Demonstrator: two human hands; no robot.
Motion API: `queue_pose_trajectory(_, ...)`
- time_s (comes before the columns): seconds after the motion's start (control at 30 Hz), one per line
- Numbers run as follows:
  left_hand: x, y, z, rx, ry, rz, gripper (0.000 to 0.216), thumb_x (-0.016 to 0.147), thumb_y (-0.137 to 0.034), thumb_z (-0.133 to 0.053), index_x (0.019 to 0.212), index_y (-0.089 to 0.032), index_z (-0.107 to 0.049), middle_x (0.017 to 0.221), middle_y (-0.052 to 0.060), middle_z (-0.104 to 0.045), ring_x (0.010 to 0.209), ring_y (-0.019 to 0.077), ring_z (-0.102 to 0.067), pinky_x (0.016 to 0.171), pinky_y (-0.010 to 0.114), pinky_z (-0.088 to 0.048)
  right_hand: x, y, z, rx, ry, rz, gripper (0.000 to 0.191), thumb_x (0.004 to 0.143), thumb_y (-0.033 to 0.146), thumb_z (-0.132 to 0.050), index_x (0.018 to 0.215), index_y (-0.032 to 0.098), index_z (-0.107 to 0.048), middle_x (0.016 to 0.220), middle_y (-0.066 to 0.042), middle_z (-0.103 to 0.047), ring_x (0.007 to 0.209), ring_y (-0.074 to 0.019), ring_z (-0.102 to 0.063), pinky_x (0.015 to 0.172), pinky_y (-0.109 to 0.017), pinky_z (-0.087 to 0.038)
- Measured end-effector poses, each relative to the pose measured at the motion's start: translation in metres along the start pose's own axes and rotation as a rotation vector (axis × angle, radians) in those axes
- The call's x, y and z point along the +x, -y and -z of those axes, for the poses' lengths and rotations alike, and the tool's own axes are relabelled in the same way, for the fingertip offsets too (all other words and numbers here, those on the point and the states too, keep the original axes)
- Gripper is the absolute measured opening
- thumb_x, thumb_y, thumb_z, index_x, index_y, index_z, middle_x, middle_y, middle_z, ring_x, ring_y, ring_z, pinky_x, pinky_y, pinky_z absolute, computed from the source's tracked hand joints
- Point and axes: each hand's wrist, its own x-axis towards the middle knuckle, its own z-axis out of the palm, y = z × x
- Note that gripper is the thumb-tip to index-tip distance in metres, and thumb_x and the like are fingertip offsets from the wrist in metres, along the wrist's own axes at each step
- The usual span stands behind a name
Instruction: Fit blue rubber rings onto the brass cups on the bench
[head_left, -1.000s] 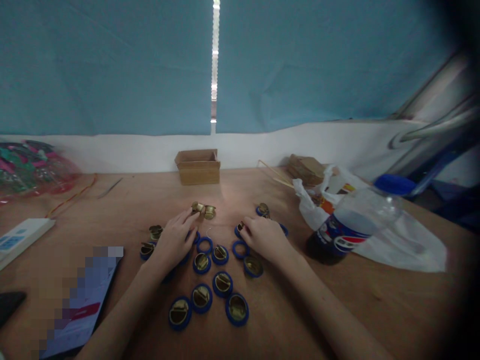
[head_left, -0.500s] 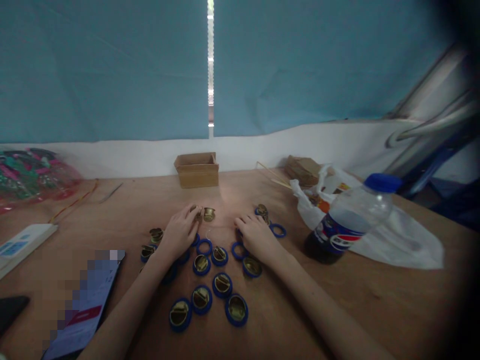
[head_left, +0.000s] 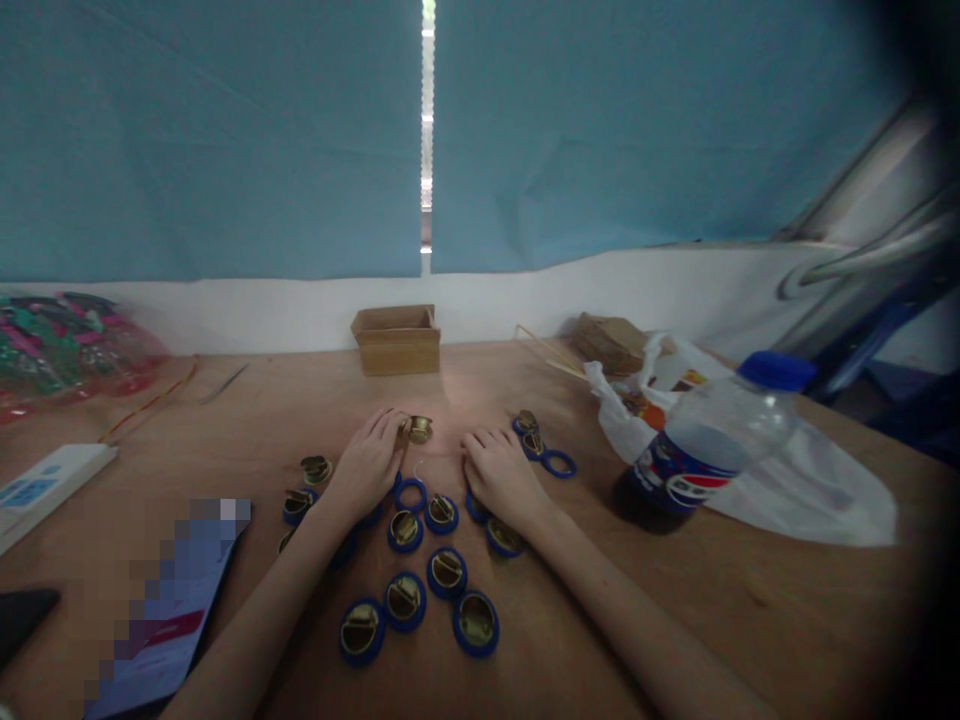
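Note:
My left hand [head_left: 370, 462] is closed, its fingertips at a small gold-coloured metal piece that is mostly hidden. Right beside those fingertips lies another gold-coloured metal piece [head_left: 421, 430]. My right hand [head_left: 504, 476] rests palm down with fingers bent together; its fingertips are hidden, and whatever they hold cannot be made out. Between and below the hands lie several blue rings with gold-coloured pin-back pieces inside, such as this pin-back piece in its ring [head_left: 405, 600]. An open blue ring [head_left: 410, 495] lies near my left hand. A blue ring [head_left: 474, 505] is partly covered by my right hand.
A small open cardboard box [head_left: 399, 350] stands at the back. To the right are a cola bottle [head_left: 694, 470], a white plastic bag [head_left: 810, 500] and a brown package [head_left: 609, 343]. A phone [head_left: 180, 590] and a white power strip [head_left: 56, 485] lie left, near bagged items [head_left: 75, 345].
My right hand has shifted slightly left, covering more of the blue ring beneath it and uncovering a gold-coloured piece behind. My left fingertips have moved slightly right, closer to the loose gold-coloured piece.

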Motion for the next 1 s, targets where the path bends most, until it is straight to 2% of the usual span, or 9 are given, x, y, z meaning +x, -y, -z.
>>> queue_pose_trajectory(0.1,0.002,-0.002,0.002,-0.005,0.009,-0.006,0.043,0.086,-0.012,-0.042,0.129,-0.013,-0.041,0.13,0.014,-0.053,0.125,0.0251,-0.045,0.106,0.045,-0.037,0.007,0.0,-0.005,0.027,-0.019,0.035,0.019,0.088,0.013,-0.042,0.096,0.014,-0.059,0.098,-0.012,-0.063,0.095,-0.0239,-0.053,0.088,-0.036,-0.035)
queue_pose_trajectory(0.2,0.002,-0.003,0.002,-0.023,0.016,-0.001,0.04,0.086,-0.012,-0.042,0.126,-0.014,-0.045,0.126,0.014,-0.056,0.122,0.0245,-0.047,0.105,0.044,-0.039,0.013,0.002,-0.011,0.05,-0.063,0.088,0.027,0.089,0.013,-0.042,0.111,0.014,-0.057,0.11,-0.013,-0.062,0.103,-0.0242,-0.053,0.096,-0.039,-0.034)
queue_pose_trajectory(0.33,0.001,-0.001,0.001,-0.058,0.006,-0.008,0.039,0.086,-0.011,-0.043,0.124,-0.017,-0.049,0.124,0.012,-0.057,0.121,0.0236,-0.049,0.103,0.044,-0.04,0.016,0.008,-0.017,0.107,-0.113,0.218,0.048,0.089,0.008,-0.041,0.136,0.015,-0.04,0.135,-0.013,-0.049,0.12,-0.0221,-0.046,0.1,-0.038,-0.037)
queue_pose_trajectory(0.47,-0.001,0.001,0.001,-0.085,-0.018,-0.004,0.038,0.086,-0.01,-0.042,0.123,-0.018,-0.05,0.123,0.011,-0.057,0.117,0.0231,-0.052,0.102,0.043,-0.042,0.021,0.009,-0.018,0.191,-0.063,0.209,0.058,0.088,0.007,-0.038,0.143,0.02,-0.027,0.144,-0.011,-0.038,0.122,-0.0211,-0.047,0.093,-0.035,-0.045)
queue_pose_trajectory(0.57,-0.002,0.0,0.002,-0.099,-0.013,0.016,0.037,0.087,-0.012,-0.043,0.122,-0.018,-0.05,0.123,0.012,-0.057,0.114,0.0235,-0.054,0.098,0.042,-0.045,0.032,0.008,-0.02,0.271,-0.049,0.168,0.052,0.089,0.011,-0.04,0.14,0.016,-0.03,0.141,-0.014,-0.042,0.116,-0.0214,-0.052,0.09,-0.033,-0.047)
queue_pose_trajectory(0.7,-0.003,-0.002,0.004,-0.118,-0.018,0.032,0.034,0.089,-0.015,-0.043,0.122,-0.019,-0.05,0.125,0.012,-0.057,0.113,0.0234,-0.057,0.095,0.041,-0.047,0.049,0.01,-0.028,0.354,-0.064,0.094,0.032,0.092,0.017,-0.042,0.123,0.014,-0.045,0.115,-0.012,-0.06,0.102,-0.019,-0.057,0.087,-0.03,-0.044)
queue_pose_trajectory(0.83,-0.004,-0.001,0.004,-0.15,-0.021,0.048,0.031,0.089,-0.015,-0.043,0.118,-0.018,-0.052,0.125,0.011,-0.057,0.116,0.0235,-0.055,0.098,0.042,-0.046,0.053,0.012,-0.037,0.324,-0.07,0.013,0.016,0.093,0.019,-0.042,0.106,0.016,-0.051,0.105,-0.01,-0.061,0.096,-0.019,-0.057,0.081,-0.029,-0.042)
queue_pose_trajectory(1.0,-0.007,-0.001,0.006,-0.175,-0.049,0.062,0.026,0.086,-0.011,-0.044,0.107,-0.019,-0.057,0.122,0.01,-0.058,0.114,0.0236,-0.055,0.097,0.042,-0.045,0.05,0.012,-0.043,0.299,-0.098,-0.039,0.011,0.093,0.017,-0.041,0.096,0.015,-0.051,0.099,-0.012,-0.06,0.088,-0.0204,-0.056,0.072,-0.029,-0.041)
